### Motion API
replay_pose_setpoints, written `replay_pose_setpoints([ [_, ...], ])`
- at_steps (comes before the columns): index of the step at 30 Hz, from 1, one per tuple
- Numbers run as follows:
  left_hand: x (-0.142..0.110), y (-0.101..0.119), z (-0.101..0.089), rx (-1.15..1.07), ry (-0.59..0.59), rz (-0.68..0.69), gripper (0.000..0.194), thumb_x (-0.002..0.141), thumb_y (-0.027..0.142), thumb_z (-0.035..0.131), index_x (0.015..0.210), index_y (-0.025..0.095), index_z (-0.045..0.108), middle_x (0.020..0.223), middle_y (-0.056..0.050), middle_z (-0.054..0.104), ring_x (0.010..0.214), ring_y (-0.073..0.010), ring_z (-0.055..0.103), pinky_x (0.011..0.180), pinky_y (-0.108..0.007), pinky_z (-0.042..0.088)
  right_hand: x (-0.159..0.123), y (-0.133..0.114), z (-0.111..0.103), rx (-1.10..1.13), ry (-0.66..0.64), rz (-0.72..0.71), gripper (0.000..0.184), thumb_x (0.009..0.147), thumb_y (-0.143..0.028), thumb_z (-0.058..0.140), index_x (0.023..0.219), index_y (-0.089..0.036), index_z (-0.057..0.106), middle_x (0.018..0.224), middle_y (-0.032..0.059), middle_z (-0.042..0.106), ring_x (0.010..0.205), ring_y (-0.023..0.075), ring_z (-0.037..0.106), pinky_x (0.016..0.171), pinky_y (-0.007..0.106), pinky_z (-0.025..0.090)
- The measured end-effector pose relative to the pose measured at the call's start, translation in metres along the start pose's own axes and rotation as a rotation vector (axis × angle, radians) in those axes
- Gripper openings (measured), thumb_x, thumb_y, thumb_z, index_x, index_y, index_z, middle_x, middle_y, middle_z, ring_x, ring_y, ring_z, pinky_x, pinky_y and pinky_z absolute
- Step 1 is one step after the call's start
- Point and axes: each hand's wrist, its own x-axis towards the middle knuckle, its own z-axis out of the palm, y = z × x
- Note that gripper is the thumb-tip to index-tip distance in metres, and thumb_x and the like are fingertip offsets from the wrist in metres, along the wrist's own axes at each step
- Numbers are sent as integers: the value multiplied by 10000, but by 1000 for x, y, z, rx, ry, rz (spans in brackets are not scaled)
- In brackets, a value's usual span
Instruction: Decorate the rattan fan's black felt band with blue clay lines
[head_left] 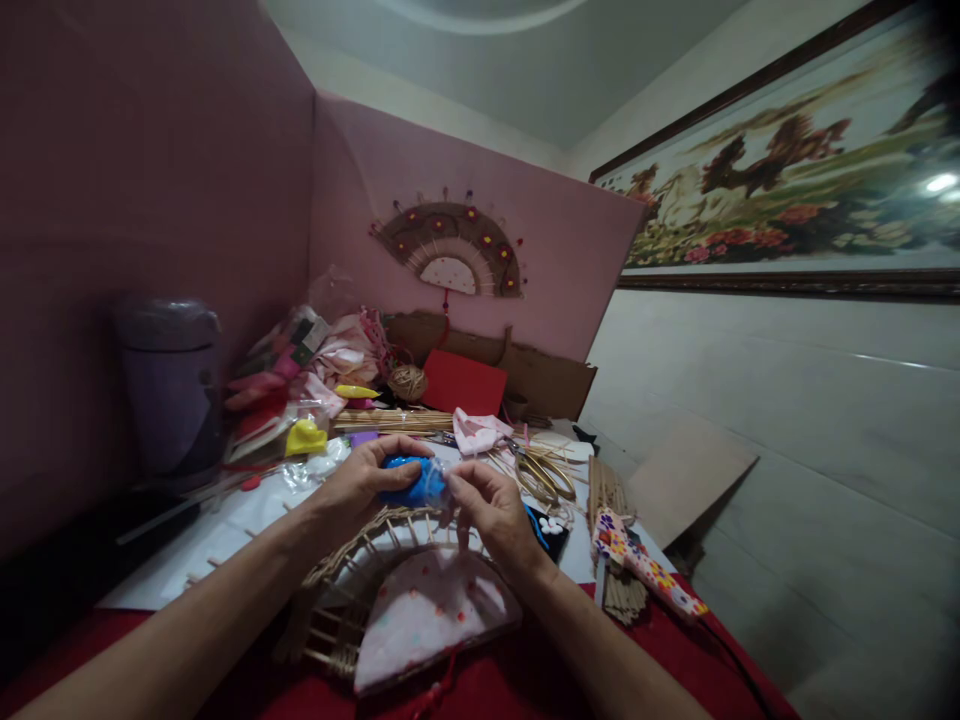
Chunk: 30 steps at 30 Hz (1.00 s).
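"Unwrapping, I judge?"
"Yes. Near the woven fan's [420, 612] far rim, I see the left hand [370, 474] gripping the blue packet [426, 488], the right hand [491, 507] pinching its clear wrapper [441, 474]; next calls for steady tension, I'd say."

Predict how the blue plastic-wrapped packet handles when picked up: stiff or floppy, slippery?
The blue plastic-wrapped packet probably yields when squeezed, given its rounded, uneven outline. Its clear, crumpled end, pinched by the right hand, likely flops. The glossy-looking wrap may make it somewhat slippery.
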Motion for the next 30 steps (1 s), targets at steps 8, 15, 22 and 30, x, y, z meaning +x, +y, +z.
replay_pose_setpoints([
  [8, -2, -1, 5, -24, -46, -25, 413, 515, 309, 843, 833, 144, 637, 702, -45, 665, 594, -147, 612, 590, -264, 492, 0, 1, 2, 84, 87, -59, 241, 759, -363, 624, 693, -148, 536, 450, -52, 542, 340, 55, 451, 323, 150, 379],
  [15, 0, -3, 5, 8, 5, 43, 389, 530, 316, 832, 814, 141, 634, 691, -34, 659, 579, -131, 601, 580, -246, 476, 2, 3, 2, 159, 43, -61, 222, 710, -341, 672, 746, -153, 560, 559, -43, 575, 403, 78, 520, 356, 187, 449],
  [22, -3, -2, 6, 13, -21, -20, 399, 512, 316, 839, 804, 137, 634, 686, -37, 659, 561, -127, 585, 547, -239, 461, 4, 2, 0, 252, -24, 30, 147, 661, -243, 670, 750, -130, 639, 535, -16, 609, 407, 82, 524, 384, 190, 455],
  [30, -1, -6, 4, -40, -85, -40, 351, 543, 290, 830, 796, 135, 643, 673, -38, 662, 545, -113, 582, 526, -214, 459, 2, 1, 0, 184, -2, 9, 229, 649, -330, 728, 696, -129, 629, 501, -23, 586, 391, 78, 510, 367, 186, 437],
])
